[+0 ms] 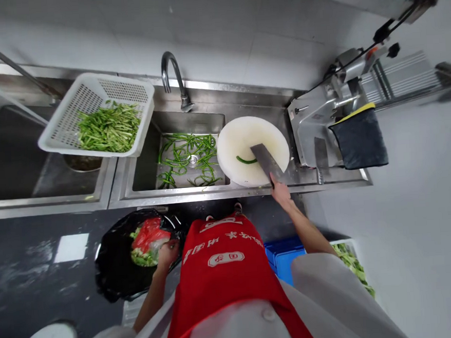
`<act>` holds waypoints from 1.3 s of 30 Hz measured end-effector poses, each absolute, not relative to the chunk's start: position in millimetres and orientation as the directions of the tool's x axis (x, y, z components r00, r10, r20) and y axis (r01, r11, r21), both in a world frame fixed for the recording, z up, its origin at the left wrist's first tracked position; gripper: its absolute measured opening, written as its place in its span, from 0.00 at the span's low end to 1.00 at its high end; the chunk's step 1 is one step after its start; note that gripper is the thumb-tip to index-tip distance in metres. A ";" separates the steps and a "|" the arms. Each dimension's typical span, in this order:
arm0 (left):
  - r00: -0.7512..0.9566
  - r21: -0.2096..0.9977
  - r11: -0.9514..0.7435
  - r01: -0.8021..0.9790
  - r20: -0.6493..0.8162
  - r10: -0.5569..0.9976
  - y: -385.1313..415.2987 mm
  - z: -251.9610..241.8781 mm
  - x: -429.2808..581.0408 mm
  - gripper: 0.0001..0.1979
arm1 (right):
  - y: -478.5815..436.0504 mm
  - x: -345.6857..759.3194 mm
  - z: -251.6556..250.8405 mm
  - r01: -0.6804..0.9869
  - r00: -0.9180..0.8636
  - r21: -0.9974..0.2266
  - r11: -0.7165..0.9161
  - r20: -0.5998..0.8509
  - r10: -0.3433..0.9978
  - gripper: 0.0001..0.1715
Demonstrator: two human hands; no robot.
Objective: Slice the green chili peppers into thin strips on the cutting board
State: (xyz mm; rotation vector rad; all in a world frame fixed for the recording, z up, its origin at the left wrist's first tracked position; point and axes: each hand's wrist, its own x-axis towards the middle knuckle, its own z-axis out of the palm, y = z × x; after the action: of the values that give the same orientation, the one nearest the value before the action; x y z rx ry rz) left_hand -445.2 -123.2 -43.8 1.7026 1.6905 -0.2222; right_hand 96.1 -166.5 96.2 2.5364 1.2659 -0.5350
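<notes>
My right hand [281, 192] is closed round the handle of a cleaver [265, 160], whose broad blade lies over a round white cutting board [230, 132]. One long green pepper [244, 160] rests on the board, its right end at the blade's edge. Low on the left, my left hand [168, 253] hangs over a bin lined with a black bag [114, 264]. Its fingers look curled; what they hold, if anything, is hidden. Below it are red plastic [150, 235] and green scraps [142, 257]. More long green peppers [181, 154] lie in the sink [141, 175].
A white basket [59, 134] of cut green vegetable [110, 128] straddles the sink's left side. Behind stands a faucet [183, 89]. To the right are a slicing machine [314, 116], a black cloth [360, 138] and a second cleaver [321, 154]. Blue crates [288, 262] stand on the floor.
</notes>
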 end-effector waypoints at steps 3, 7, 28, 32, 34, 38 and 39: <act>0.097 0.348 0.149 0.926 -0.598 0.795 -111.7 -44.3 -442.5 0.11 | -163.4 93.8 96.1 0.795 0.570 0.054 -0.604 -0.407 0.714 0.46; 0.140 0.395 0.122 0.911 -0.572 0.808 -90.9 -41.1 -420.2 0.15 | -161.2 81.2 94.8 0.787 0.569 0.035 -0.616 -0.426 0.703 0.46; 0.209 0.595 -0.038 0.803 -0.221 0.953 -12.7 53.6 -137.0 0.19 | -148.9 160.3 124.5 0.766 0.210 -0.511 -0.390 -0.374 0.903 0.47; 0.024 0.462 0.092 0.882 -0.239 0.971 11.2 59.4 -18.7 0.22 | -145.0 230.3 127.3 0.463 0.273 -0.762 -0.453 -0.364 0.891 0.46; -0.040 0.426 0.118 0.897 -0.189 0.981 25.0 55.1 26.1 0.20 | -143.7 256.8 120.4 0.313 0.256 -0.814 -0.490 -0.424 0.869 0.46; -0.015 0.458 0.103 0.883 -0.191 0.981 51.9 56.6 60.7 0.12 | -143.2 294.3 102.3 0.147 0.177 -0.835 -0.531 -0.506 0.844 0.45; 0.026 0.483 0.067 0.873 -0.185 0.982 58.0 62.3 60.7 0.10 | -141.5 301.6 99.5 0.156 0.168 -0.824 -0.545 -0.521 0.837 0.43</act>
State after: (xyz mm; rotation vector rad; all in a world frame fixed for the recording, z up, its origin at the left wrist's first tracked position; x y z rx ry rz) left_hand 60.7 58.0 62.3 1.8395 1.8807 0.3067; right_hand 301.6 -141.5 99.5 2.7760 1.4241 -2.1446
